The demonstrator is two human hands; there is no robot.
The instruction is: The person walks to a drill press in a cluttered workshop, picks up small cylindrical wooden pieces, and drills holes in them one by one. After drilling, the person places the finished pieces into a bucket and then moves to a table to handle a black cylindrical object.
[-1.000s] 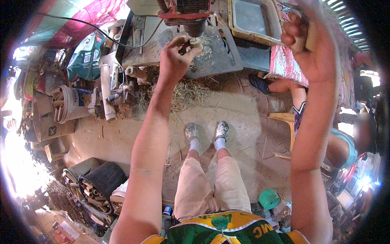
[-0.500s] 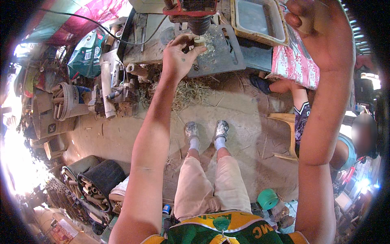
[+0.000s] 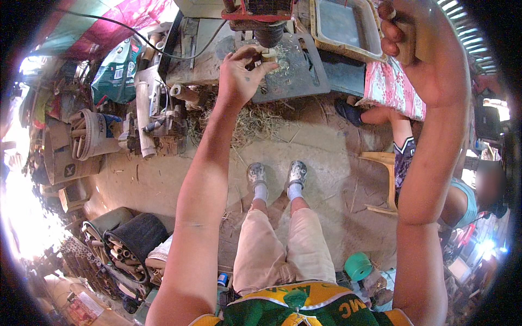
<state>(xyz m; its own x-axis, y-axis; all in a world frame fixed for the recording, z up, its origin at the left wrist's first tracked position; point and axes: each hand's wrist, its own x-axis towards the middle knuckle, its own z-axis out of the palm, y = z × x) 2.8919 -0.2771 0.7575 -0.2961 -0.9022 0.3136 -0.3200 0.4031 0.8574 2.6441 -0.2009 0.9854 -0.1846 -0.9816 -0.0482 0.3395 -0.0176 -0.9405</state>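
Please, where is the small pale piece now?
In the head view, at upper centre, the small pale piece is in the left hand, just under the drill chuck, near the dark slotted board.

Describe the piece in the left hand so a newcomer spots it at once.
Find the red drill at top centre. Below its chuck, the left hand pinches the piece: small, pale and stubby, unlike the broad dark board beneath.

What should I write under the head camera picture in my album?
Left grip pinching a small pale cylinder beneath the black chuck of a drill press.
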